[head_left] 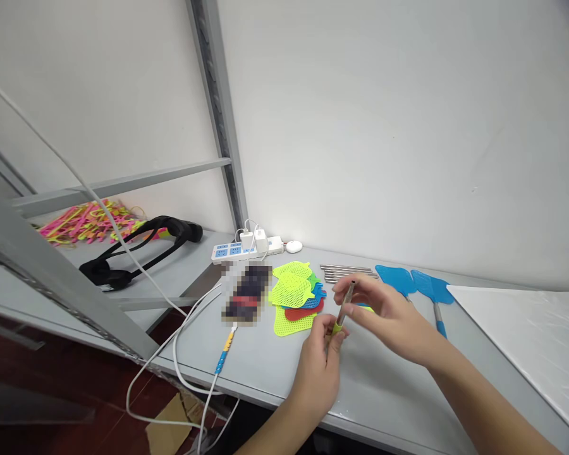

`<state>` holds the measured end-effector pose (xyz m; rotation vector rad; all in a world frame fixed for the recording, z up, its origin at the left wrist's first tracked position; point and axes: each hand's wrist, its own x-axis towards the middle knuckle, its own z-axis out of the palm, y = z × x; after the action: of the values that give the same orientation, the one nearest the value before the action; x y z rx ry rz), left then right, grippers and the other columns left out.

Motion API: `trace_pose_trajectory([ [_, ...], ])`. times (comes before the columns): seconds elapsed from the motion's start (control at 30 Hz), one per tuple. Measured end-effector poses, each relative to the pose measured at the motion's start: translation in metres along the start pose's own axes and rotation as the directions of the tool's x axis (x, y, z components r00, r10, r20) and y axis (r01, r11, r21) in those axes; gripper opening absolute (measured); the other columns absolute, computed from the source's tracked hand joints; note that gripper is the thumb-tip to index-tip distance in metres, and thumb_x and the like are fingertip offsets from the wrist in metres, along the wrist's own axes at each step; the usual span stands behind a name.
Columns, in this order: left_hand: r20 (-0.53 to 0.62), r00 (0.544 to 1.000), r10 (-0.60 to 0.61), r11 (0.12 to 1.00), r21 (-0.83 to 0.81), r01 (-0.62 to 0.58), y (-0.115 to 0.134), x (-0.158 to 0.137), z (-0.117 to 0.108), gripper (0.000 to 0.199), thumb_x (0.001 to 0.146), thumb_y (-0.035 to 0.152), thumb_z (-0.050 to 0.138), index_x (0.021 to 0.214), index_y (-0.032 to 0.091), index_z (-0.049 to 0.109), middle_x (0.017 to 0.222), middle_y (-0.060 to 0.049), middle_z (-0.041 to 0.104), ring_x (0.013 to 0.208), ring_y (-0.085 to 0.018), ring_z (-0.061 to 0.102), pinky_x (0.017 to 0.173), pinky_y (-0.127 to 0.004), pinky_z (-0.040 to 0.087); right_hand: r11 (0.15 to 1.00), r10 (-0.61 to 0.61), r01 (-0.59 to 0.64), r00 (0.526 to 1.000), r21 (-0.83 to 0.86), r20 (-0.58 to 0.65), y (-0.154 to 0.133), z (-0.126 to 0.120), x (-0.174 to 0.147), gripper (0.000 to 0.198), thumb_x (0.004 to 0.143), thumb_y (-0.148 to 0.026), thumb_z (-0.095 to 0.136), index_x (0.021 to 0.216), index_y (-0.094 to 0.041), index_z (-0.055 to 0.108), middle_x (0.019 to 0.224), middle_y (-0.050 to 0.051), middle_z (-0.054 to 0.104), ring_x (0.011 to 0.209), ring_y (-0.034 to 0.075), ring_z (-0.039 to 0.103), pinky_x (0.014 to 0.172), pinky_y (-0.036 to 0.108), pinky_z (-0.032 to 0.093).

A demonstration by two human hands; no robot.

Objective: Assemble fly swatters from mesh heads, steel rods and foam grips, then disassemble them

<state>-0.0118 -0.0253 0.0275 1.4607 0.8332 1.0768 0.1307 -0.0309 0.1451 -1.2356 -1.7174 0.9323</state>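
Our left hand (318,363) pinches the yellow-green plastic end (337,328) of a slim silver metal tube (348,297), leaning up and slightly right, its far end lightly held in our right hand's (384,313) curled fingers.

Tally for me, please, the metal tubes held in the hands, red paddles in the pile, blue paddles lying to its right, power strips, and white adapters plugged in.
Held metal tube: 1
Red paddle: 1
Blue paddles to the right: 2
Power strip: 1
White adapters: 2
Total visible: 7
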Motion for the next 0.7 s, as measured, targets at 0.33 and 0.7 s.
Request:
trace_pose_trajectory([
  [0.33,0.034,0.998,-0.047,0.999,0.007,0.047,-0.002,0.003,0.003,0.018,0.096,0.033,0.049,0.109,0.021,0.053,0.106,-0.006,0.063,0.097,-0.019,0.059,0.088,-0.032,0.045,0.810,0.202,-0.022,0.949,0.586,-0.243,0.023,0.043,0.021,0.041,0.090,-0.049,0.054,0.062,-0.021,0.045,0.051,-0.007,0.029,0.048,0.010,0.028,0.046,0.024,0.029],
  [0.7,0.107,0.991,-0.074,0.996,-0.050,0.080,-0.002,0.009,0.002,0.017,0.095,0.029,0.048,0.100,0.019,0.060,0.095,-0.005,0.066,0.093,-0.021,0.061,0.085,-0.033,0.048,0.844,0.099,0.076,0.951,0.530,-0.294,0.031,0.055,0.022,0.043,0.092,-0.051,0.052,0.064,-0.022,0.040,0.052,-0.007,0.033,0.048,0.009,0.027,0.044,0.024,0.022],
])
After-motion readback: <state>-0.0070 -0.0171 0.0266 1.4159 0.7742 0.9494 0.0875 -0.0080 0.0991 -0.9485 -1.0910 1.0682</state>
